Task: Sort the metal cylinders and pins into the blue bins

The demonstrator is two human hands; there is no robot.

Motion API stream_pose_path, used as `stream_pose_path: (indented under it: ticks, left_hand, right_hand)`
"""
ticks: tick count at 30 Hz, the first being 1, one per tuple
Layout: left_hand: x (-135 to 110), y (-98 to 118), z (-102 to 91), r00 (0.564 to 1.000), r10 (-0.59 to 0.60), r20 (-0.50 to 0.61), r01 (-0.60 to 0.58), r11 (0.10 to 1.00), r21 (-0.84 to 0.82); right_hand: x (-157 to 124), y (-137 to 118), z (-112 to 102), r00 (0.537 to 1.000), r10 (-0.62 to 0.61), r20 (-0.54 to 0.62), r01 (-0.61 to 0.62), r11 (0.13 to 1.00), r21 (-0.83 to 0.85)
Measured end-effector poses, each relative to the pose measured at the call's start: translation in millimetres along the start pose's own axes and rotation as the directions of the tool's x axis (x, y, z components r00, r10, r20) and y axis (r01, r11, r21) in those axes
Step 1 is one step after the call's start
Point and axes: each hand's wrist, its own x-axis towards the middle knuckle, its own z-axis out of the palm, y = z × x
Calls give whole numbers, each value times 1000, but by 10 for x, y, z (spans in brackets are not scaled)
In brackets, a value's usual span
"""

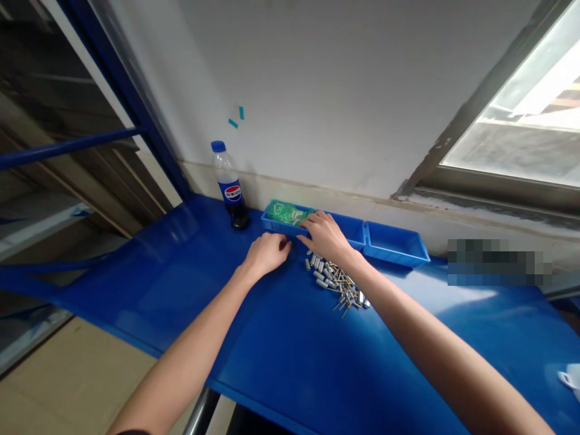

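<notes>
My left hand (pixel 266 254) rests low over the table, just in front of the blue tray (pixel 286 229) that holds green plastic packets (pixel 285 212). Its fingers are curled in, and what they hold, if anything, is hidden. Reaching over the front of the trays, my right hand (pixel 328 237) has its fingertips by the right end of the packets. The thumb stands apart from those fingers, and nothing shows between them. Beneath my right wrist lies a loose pile of small metal parts: grey cylindrical pieces (pixel 319 275) and thin pins that look like rivets (pixel 344 290).
Another blue tray (pixel 394 241) adjoins on the right. A cola bottle (pixel 231 187) stands upright against the wall, left of the trays. The blue table (pixel 181 290) ends at a near edge. A blue-framed rack (pixel 72 145) is at left, a window (pixel 521 133) at right.
</notes>
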Motion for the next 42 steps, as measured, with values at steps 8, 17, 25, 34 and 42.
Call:
stream_pose_path:
  ticks: [8,17,25,34,42]
  left_hand:
    - [32,-63,138,997,61,-43,-67,983,-170]
    - [-29,411,203,976,84,-202,-209,86,-974]
    - [-197,663,169,986,49,-160,-166,175,-970]
    - [-209,844,-95,906,333,-262,-417,807,-418]
    - [-19,1250,-185,907,406,110,-414,908,68]
  right_hand:
    - [237,20,-47,996,-9,-87,26,980,197]
    - [-401,-144,-856,980,-65,-186,119,947,298]
    - [-854,-404,-1181,916,306,-258,-204,911,358]
    - [-1002,-519,-1027,825,516,231,-175,-156,972]
    - [-1286,-273,-478,628,723,287,14,-379,925]
